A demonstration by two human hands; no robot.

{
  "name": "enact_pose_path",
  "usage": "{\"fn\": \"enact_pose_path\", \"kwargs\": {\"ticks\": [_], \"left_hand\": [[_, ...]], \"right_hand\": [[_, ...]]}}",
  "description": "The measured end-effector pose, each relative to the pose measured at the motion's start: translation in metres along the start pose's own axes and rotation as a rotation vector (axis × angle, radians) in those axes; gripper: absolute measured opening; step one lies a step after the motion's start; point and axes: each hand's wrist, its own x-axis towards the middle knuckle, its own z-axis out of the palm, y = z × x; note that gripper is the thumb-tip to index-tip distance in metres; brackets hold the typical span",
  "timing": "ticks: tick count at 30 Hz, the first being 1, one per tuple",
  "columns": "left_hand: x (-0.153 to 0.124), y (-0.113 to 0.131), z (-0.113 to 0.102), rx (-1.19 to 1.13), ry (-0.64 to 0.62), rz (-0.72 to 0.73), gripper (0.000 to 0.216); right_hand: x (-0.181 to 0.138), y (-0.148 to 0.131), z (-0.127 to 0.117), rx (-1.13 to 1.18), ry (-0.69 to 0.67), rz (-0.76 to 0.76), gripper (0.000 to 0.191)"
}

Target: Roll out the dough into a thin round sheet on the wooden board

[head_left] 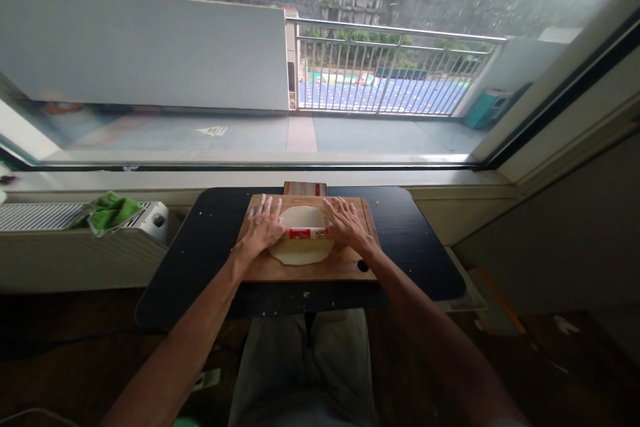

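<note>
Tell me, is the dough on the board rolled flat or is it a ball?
Flat. The dough lies as a thin round sheet on the wooden board, with the roller across it under both hands.

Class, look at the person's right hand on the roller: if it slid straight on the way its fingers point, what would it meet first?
The right hand points up and left, towards the window. Past the red-and-white roller lies bare wooden board, then probably the reddish-brown box at its far edge; depth is unclear.

- A green cloth (109, 211) lay on the white radiator (60, 217) at the left.
- A small box (305, 188) stood behind the board.
- Beyond the window, a metal railing (395, 67).
</note>
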Motion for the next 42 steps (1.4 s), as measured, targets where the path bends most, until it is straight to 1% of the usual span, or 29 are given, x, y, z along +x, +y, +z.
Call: {"fn": "enact_pose_path", "kwargs": {"ticks": [3,7,12,17,19,21,24,27,30,32,34,36,38,39,42], "left_hand": [[-0.011,-0.001,0.004,-0.009,-0.013,0.004,0.068],[-0.036,0.000,0.007,-0.061,0.037,0.018,0.068],[-0.074,0.011,0.001,-0.099,0.120,0.014,0.070],[-0.113,0.024,-0.007,-0.123,0.152,-0.006,0.071],[-0.121,0.027,-0.009,-0.132,0.161,-0.007,0.072],[-0.124,0.027,-0.009,-0.144,0.161,-0.007,0.072],[-0.115,0.024,-0.006,-0.162,0.148,-0.002,0.072],[-0.094,0.021,-0.003,-0.167,0.147,0.003,0.073],[-0.063,0.018,-0.001,-0.165,0.171,-0.002,0.073],[-0.040,0.015,0.000,-0.168,0.184,0.005,0.074],[-0.018,0.012,0.001,-0.170,0.179,0.028,0.077],[0.000,0.008,0.003,-0.163,0.149,0.045,0.079],[0.008,0.006,0.005,-0.148,0.102,0.039,0.079],[0.009,0.005,0.006,-0.142,0.080,0.031,0.078],[-0.004,0.006,0.007,-0.139,0.057,0.022,0.073]], "right_hand": [[-0.015,0.000,0.006,-0.028,0.015,-0.044,0.073],[-0.038,-0.007,0.011,-0.007,0.083,-0.042,0.075],[-0.064,-0.022,0.013,0.002,0.121,-0.020,0.072],[-0.094,-0.037,0.013,0.006,0.131,0.003,0.071],[-0.104,-0.041,0.014,0.016,0.135,0.009,0.072],[-0.110,-0.043,0.015,0.029,0.136,0.011,0.073],[-0.108,-0.041,0.015,0.042,0.129,0.012,0.073],[-0.092,-0.034,0.016,0.046,0.135,0.009,0.071],[-0.065,-0.023,0.017,0.046,0.153,-0.008,0.069],[-0.043,-0.015,0.016,0.048,0.142,-0.011,0.071],[-0.022,-0.007,0.013,0.054,0.097,-0.002,0.072],[-0.006,-0.002,0.008,0.055,0.024,-0.002,0.076],[0.001,0.001,0.004,0.036,-0.031,-0.027,0.079],[0.000,0.001,0.003,0.021,-0.036,-0.045,0.081],[-0.016,-0.004,0.005,-0.008,0.023,-0.073,0.079]]}}
